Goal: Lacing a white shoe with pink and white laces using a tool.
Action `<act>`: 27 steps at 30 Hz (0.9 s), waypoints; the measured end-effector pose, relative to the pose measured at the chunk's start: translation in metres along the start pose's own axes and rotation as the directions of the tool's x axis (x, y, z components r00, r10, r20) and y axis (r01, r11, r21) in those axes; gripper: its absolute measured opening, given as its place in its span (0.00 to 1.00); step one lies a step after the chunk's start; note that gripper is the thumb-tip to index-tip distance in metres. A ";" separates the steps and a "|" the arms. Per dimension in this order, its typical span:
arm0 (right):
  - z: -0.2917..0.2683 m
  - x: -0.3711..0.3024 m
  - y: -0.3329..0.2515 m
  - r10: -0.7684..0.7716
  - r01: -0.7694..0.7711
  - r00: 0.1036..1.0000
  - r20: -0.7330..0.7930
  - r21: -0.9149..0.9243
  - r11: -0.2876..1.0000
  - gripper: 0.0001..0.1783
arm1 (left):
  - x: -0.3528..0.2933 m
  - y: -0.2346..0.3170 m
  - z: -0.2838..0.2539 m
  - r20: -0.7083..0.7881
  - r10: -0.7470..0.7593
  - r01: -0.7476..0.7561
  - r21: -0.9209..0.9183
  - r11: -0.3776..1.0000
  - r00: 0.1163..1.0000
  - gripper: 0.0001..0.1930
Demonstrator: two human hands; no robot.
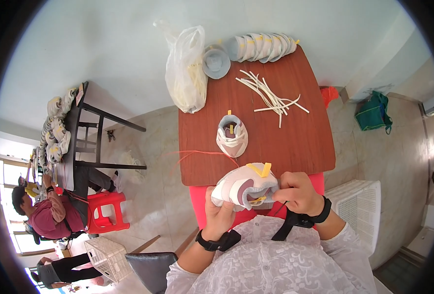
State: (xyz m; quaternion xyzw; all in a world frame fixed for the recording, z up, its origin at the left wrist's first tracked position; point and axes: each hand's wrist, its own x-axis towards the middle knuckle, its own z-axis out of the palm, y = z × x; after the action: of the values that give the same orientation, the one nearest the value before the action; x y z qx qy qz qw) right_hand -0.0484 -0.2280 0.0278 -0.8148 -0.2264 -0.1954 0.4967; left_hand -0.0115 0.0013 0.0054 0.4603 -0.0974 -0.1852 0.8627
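A white, pink and mauve shoe upper [241, 186] with yellow tabs and a grey lining is held tilted at the table's near edge. My left hand [219, 213] grips it from below at its left end, thumb on the side. At its right end, the fingers of my right hand [299, 193] are curled and pinched at the lined opening; their tips are partly hidden. Just beyond, a second shoe upper [232, 137] with white laces stands on the reddish-brown table [290, 142]. A thin red cord [202, 151] lies between the two uppers.
Loose white laces [270, 98] lie on the table. Behind them are a row of nested uppers [266, 47], a grey-blue round container [216, 62] and a plastic bag [187, 73]. A white basket [359, 210] stands right. At left, a person [50, 213] sits on a red stool [106, 213].
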 end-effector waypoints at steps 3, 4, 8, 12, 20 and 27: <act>0.000 -0.001 0.000 -0.014 0.014 1.000 -0.016 -0.003 1.000 0.16 | 0.000 0.001 -0.001 0.012 -0.016 0.016 0.024 1.000 1.000 0.18; 0.000 -0.001 0.000 -0.013 0.013 0.999 -0.032 -0.010 1.000 0.15 | 0.001 0.003 0.000 0.012 -0.016 0.016 0.024 1.000 1.000 0.18; 0.014 -0.001 -0.016 0.329 -0.317 0.941 -0.072 0.148 0.937 0.13 | 0.008 0.005 0.004 0.082 -0.116 0.123 -0.095 0.988 0.990 0.32; 0.025 -0.002 -0.018 0.294 -0.282 0.934 -0.203 0.087 0.955 0.13 | 0.000 -0.002 0.007 0.051 -0.206 0.202 0.071 0.977 0.977 0.39; 0.023 0.001 -0.029 0.083 -0.114 0.990 -0.111 -0.305 0.945 0.16 | -0.003 -0.008 0.003 -0.146 0.004 0.046 0.338 0.940 0.989 0.29; 0.024 0.011 -0.033 0.039 -0.064 0.997 -0.064 -0.442 0.895 0.10 | -0.004 -0.009 0.007 -0.128 -0.014 0.068 0.424 0.903 0.992 0.27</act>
State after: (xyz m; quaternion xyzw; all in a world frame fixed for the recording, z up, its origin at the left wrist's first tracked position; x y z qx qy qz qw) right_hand -0.0557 -0.1910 0.0469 -0.9067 -0.1409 -0.2504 0.3087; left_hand -0.0196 -0.0068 0.0022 0.6504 -0.0730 -0.1490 0.7412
